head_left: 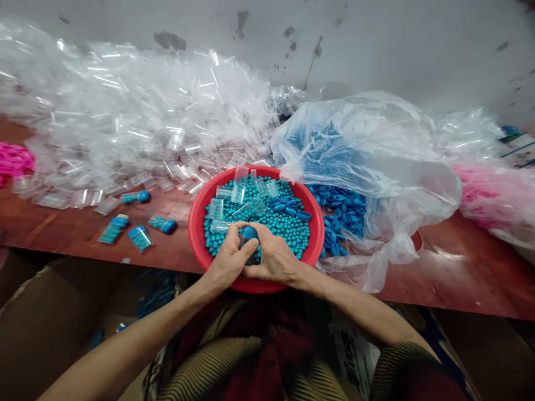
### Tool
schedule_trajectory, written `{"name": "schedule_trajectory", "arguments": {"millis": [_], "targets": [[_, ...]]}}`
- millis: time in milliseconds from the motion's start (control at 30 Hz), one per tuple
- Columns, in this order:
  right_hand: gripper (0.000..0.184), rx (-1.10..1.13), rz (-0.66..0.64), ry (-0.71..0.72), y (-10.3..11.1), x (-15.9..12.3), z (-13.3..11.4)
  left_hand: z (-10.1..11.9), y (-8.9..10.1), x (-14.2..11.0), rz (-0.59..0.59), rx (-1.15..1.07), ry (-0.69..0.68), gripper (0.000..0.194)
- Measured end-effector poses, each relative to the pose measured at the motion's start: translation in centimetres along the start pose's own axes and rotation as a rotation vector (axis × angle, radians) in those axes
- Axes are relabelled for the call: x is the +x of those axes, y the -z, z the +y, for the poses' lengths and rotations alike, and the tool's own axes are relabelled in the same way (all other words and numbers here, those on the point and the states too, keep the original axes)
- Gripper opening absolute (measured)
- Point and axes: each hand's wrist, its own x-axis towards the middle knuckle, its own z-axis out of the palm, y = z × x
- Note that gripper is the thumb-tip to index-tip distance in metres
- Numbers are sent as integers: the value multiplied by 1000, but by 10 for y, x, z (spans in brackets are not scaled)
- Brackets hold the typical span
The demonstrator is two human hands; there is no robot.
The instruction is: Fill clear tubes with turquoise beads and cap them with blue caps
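Note:
Over the front of a red basin [194,223], my left hand [232,252] and my right hand [273,255] meet, both closed around one small container with a blue cap [249,234]. Its lower part is mostly hidden by my fingers and thumbs. Turquoise beads [292,236] fill the basin. On top of them lie several clear plastic tubes [238,193] and a small cluster of blue caps [288,205].
Clear empty tubes [137,111] are heaped at the back left. Several bead-filled containers [141,238] lie left of the basin. To its right, blue caps [334,217] spill from a plastic bag [376,145]. Below the table's front edge stands a cardboard box [54,301].

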Motion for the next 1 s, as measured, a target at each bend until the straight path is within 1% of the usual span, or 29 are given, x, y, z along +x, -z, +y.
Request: {"name": "schedule_trajectory", "arguments": {"millis": [67,100,200,233,300,367,467,533,567,633,700,767,800,833,867,900,933,1000], "targets": [[87,11,-51,-20,5,2,-1,0,2,-1,-10,-118,43,38],[90,-4,-93,-26,7,3,-2,0,3,-2,-1,-131,49,37],[91,-75,-202,20,9,5,-9,1,7,-4,39,-17,-13,28],[89,-109,-205,41,8,6,-12,2,9,-5,58,46,-49,26],[87,-189,-164,53,5,9,-17,2,11,-5,99,150,-115,24],[88,-255,-126,51,1,12,-22,2,13,-5,139,200,-150,24],[87,-243,-178,115,1,18,-25,4,22,-9,134,238,-152,26],[84,-194,-214,169,7,22,-24,5,38,-14,151,315,-143,28],[82,-182,-218,170,11,25,-20,5,49,-17,186,375,-136,29],[74,-200,-195,115,19,31,-9,4,77,-21,333,527,-124,31],[60,-237,-165,37,27,37,9,1,105,-24,495,717,-99,33],[46,-248,-141,-7,34,41,30,-1,123,-25,609,934,-87,37],[42,-250,-125,-31,38,42,40,-2,127,-24,642,1022,-105,38],[38,-251,-105,-66,41,42,49,-2,127,-22,651,1082,-141,38],[35,-251,-84,-111,44,41,58,-2,123,-19,633,1108,-191,37],[33,-251,-63,-162,47,40,65,-1,115,-14,591,1103,-247,36],[31,-250,-47,-209,50,39,71,0,105,-7,522,1076,-297,34],[29,-257,-38,-268,54,38,77,3,81,13,336,1019,-356,32]]}}
